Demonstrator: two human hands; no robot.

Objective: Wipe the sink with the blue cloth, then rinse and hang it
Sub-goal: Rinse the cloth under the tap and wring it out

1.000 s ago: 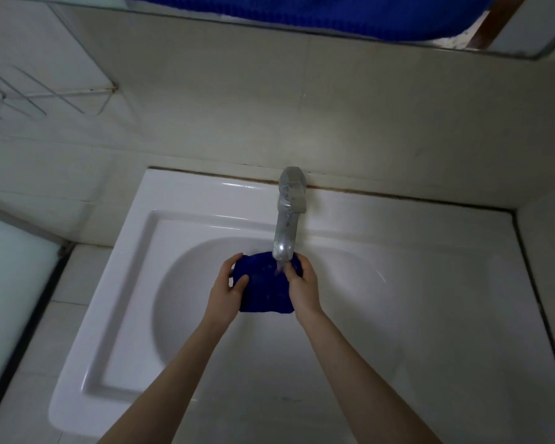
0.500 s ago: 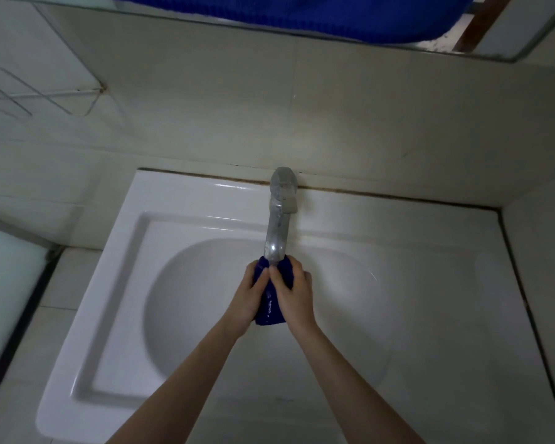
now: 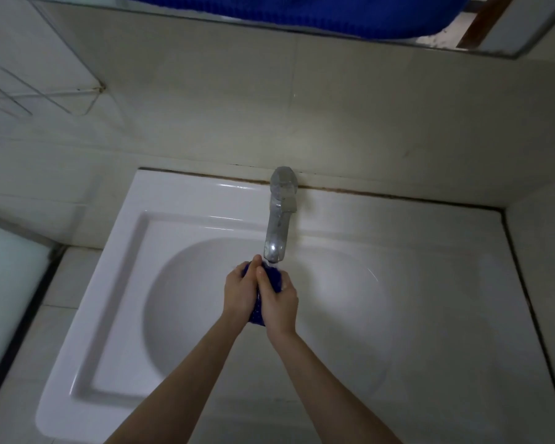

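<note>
two hands squeeze the blue cloth [image 3: 271, 277] under the tap [image 3: 277, 225], over the bowl of the white sink [image 3: 116, 283]. the left hand [image 3: 239, 293] and the right hand [image 3: 279, 299] are pressed side by side, their fingers curled tight around the bunched cloth, so that only a dark blue fold shows above the fingertips and another below the heels of the palms. the spout ends just above the thumbs; a faint trickle seems to fall on the cloth there, though the blur makes it hard to be sure. this looks like the rinse step, with wiping behind it and hanging yet to do. the next move likely calls for a firm wring to shed water, then carrying the cloth clear of the bowl without dripping, perhaps to the wire rack [image 3: 39, 94] up and to the left of the hands.
</note>
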